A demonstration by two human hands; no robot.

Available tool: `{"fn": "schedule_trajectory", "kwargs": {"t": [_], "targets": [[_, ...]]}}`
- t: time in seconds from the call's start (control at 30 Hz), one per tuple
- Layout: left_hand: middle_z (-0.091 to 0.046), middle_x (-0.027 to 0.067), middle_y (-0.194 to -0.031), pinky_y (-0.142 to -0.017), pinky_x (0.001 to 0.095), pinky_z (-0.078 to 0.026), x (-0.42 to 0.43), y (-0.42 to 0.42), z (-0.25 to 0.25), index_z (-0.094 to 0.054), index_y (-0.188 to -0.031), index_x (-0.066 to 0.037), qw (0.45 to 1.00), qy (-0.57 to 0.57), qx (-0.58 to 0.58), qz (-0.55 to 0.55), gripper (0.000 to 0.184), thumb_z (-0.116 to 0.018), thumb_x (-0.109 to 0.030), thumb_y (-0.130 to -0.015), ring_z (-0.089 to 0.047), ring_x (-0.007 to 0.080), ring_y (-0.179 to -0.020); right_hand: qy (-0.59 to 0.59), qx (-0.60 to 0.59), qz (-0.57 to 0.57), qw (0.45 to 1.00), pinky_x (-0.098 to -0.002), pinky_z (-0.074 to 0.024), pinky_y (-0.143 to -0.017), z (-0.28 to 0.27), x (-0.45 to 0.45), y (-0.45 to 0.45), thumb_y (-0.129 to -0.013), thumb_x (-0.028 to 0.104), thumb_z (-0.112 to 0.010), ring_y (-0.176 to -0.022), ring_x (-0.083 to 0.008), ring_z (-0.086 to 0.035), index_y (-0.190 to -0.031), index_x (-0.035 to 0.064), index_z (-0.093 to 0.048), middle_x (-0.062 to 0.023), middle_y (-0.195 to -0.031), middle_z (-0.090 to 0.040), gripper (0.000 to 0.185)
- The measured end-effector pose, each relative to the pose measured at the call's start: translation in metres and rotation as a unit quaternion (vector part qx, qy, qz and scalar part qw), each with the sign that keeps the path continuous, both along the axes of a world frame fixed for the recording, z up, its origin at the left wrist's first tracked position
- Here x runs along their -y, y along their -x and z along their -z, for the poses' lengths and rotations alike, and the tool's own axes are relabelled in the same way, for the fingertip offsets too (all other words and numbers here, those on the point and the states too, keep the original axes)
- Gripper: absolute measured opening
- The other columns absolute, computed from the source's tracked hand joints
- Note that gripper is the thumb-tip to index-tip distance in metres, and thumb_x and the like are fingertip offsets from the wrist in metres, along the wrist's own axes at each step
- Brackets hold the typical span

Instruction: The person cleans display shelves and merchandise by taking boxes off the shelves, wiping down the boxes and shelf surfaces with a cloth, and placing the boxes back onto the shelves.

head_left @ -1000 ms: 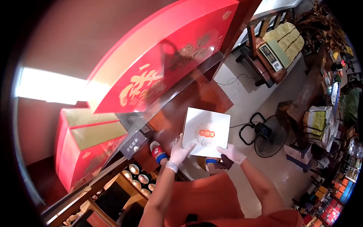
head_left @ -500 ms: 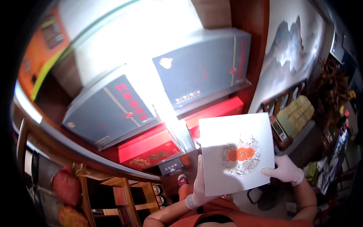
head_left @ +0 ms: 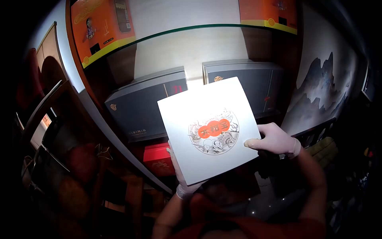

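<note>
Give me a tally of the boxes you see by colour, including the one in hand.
White box: 1, held by the left hand and right hand
Grey boxes: 2, picture-left and picture-right
Orange boxes: 2, upper left and upper right
Red box: 1, partly visible
Total: 6 visible; the white box may hide more.

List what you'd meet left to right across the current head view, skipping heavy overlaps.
Orange-and-yellow carton → red box → white square box with an orange logo → gloved right hand → ink-style mountain picture.
</note>
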State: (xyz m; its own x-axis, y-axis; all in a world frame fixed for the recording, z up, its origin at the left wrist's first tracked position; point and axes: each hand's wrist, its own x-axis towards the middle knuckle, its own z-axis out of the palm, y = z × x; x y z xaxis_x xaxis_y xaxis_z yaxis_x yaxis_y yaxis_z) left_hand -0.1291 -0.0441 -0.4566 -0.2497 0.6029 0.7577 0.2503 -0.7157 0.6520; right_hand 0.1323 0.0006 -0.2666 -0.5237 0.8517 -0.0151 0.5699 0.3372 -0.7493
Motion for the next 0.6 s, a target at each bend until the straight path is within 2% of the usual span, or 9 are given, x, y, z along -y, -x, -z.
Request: {"fn": "schedule_trajectory", "kwargs": {"t": [0.13, 0.23, 0.27, 0.4, 0.5, 0.53, 0.6], "targets": [[-0.040, 0.0267, -0.143, -0.110, 0.0488, -0.031, -0.007, 0.008, 0.002, -0.023, -0.145, 0.013, 1.000, -0.019, 0.010, -0.012, 0.114, -0.090, -0.026, -0.061, -0.044, 0.0375, -0.128, -0.081, -0.001, -0.061, 0.995, -0.0311, -0.0511, -0.087, 0.012, -0.026, 0.011, -0.085, 0.041, -0.070, -0.093, -0.0223, -0.069, -0.119, 0.0026, -0.066, -0.0160, -0.103, -0.072, 0.051], [-0.041, 0.0257, -0.143, -0.110, 0.0470, -0.033, -0.009, 0.008, 0.002, -0.023, -0.145, 0.013, 0.999, -0.026, 0.008, -0.021, 0.114, -0.091, -0.022, -0.060, -0.046, 0.0351, -0.128, -0.040, 0.040, -0.027, 0.998, -0.0313, -0.0503, -0.089, -0.006, -0.022, 0.016, -0.084, 0.043, -0.070, -0.095, -0.0228, -0.068, -0.120, 0.0020, -0.065, -0.0159, -0.103, -0.072, 0.054], [-0.042, 0.0254, -0.143, -0.110, 0.0464, -0.033, -0.012, 0.008, -0.001, -0.023, -0.145, 0.013, 0.999, -0.033, 0.017, -0.022, 0.114, -0.091, -0.021, -0.060, -0.047, 0.0343, -0.127, -0.062, 0.047, -0.034, 0.996, -0.0305, -0.0500, -0.089, -0.007, -0.025, 0.017, -0.084, 0.044, -0.070, -0.095, -0.0225, -0.068, -0.121, 0.0022, -0.065, -0.0153, -0.102, -0.072, 0.056], [-0.043, 0.0241, -0.143, -0.111, 0.0440, -0.035, -0.036, 0.020, -0.017, -0.023, -0.145, 0.014, 0.997, -0.074, 0.010, -0.036, 0.114, -0.093, -0.016, -0.060, -0.050, 0.0310, -0.126, -0.053, 0.042, -0.045, 0.997, -0.0299, -0.0497, -0.088, 0.017, -0.045, 0.015, -0.086, 0.044, -0.069, -0.094, -0.0213, -0.068, -0.121, 0.0026, -0.065, -0.0156, -0.103, -0.072, 0.055], [-0.035, 0.0267, -0.150, -0.113, 0.0428, -0.031, -0.042, 0.024, -0.024, -0.022, -0.144, 0.015, 0.996, -0.076, -0.018, -0.037, 0.115, -0.093, -0.014, -0.059, -0.044, 0.0303, -0.133, -0.044, -0.012, -0.031, 0.998, -0.0301, -0.0496, -0.088, 0.029, -0.046, 0.011, -0.086, 0.044, -0.069, -0.093, -0.0210, -0.067, -0.120, 0.0020, -0.065, -0.0159, -0.102, -0.072, 0.054], [-0.034, 0.0269, -0.150, -0.113, 0.0423, -0.032, -0.040, 0.023, -0.028, -0.022, -0.145, 0.015, 0.997, -0.066, -0.012, -0.029, 0.115, -0.092, -0.014, -0.059, -0.044, 0.0302, -0.134, -0.073, -0.007, -0.030, 0.997, -0.0293, -0.0514, -0.082, 0.031, -0.047, 0.012, -0.085, 0.047, -0.070, -0.086, -0.0196, -0.068, -0.120, 0.0017, -0.065, -0.0141, -0.099, -0.072, 0.058], [-0.035, 0.0265, -0.150, -0.112, 0.0410, -0.034, -0.040, 0.024, -0.030, -0.021, -0.145, 0.015, 0.998, -0.056, -0.008, -0.029, 0.114, -0.092, -0.014, -0.059, -0.044, 0.0298, -0.134, -0.074, 0.078, 0.041, 0.993, -0.0281, -0.0526, -0.079, 0.001, -0.037, 0.016, -0.083, 0.043, -0.074, -0.081, -0.0181, -0.068, -0.119, -0.0001, -0.065, -0.0132, -0.098, -0.073, 0.057]]}}
